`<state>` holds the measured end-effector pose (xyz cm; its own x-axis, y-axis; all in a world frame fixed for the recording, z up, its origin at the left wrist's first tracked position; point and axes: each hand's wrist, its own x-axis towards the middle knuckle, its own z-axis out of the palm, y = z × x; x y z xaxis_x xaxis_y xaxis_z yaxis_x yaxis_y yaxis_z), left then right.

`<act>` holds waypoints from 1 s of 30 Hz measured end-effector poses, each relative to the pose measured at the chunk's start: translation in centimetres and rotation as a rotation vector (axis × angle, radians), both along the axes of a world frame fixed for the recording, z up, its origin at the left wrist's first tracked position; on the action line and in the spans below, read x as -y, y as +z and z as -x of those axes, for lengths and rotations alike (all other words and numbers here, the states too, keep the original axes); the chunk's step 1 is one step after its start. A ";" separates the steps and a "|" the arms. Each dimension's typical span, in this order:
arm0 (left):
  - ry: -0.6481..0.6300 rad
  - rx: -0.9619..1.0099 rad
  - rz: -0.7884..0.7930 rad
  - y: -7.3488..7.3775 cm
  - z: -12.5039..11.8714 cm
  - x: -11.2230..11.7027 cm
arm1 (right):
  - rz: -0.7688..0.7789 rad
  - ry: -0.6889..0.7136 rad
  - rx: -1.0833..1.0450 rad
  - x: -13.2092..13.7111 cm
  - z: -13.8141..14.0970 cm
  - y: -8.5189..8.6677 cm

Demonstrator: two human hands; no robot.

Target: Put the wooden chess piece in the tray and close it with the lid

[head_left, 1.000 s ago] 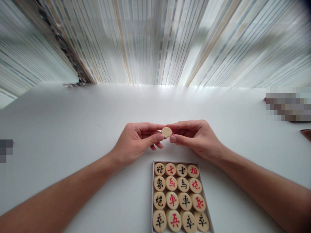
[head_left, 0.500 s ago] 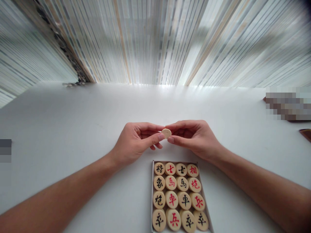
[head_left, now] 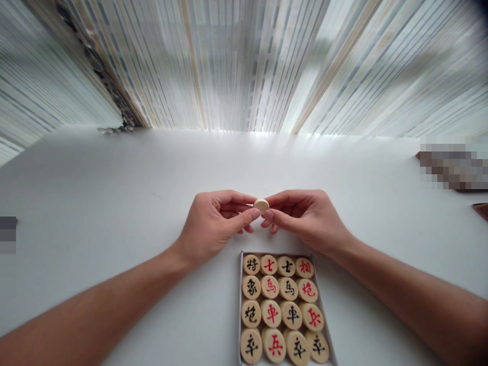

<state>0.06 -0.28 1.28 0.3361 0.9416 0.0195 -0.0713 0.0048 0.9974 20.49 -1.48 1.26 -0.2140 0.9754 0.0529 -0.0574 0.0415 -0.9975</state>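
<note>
A round pale wooden chess piece is pinched between the fingertips of both hands above the white table. My left hand grips it from the left, my right hand from the right. The piece is tilted nearly flat, and no character shows on its visible face. Just below the hands lies an open shallow box filled with several round wooden chess pieces marked in black or red characters.
Striped curtains hang behind the table's far edge. A blurred dark object lies at the right edge, with a brown corner below it. A small blurred patch sits at the left edge.
The piece between my fingertips has turned from face-on to nearly flat. Both hands have stayed in place.
</note>
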 end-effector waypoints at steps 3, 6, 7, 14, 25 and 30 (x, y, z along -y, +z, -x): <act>-0.011 0.002 -0.006 0.2 -0.2 0.1 | 0.002 0.004 0.016 0.0 0.0 0.1; -0.017 -0.006 -0.015 0.3 -0.3 0.2 | 0.002 0.003 0.044 0.1 0.0 0.1; -0.017 -0.010 -0.016 0.3 -0.4 0.3 | 0.000 0.004 0.051 0.1 -0.1 0.1; -0.034 -0.029 -0.025 0.2 -0.3 0.3 | 0.020 0.019 0.089 0.0 -0.2 0.2; -0.066 -0.040 -0.102 -0.2 -0.2 0.2 | 0.075 0.077 0.031 -0.4 -0.4 0.2; -0.045 -0.028 -0.087 -0.1 -0.2 0.0 | 0.068 0.095 -0.034 -0.5 -0.5 0.1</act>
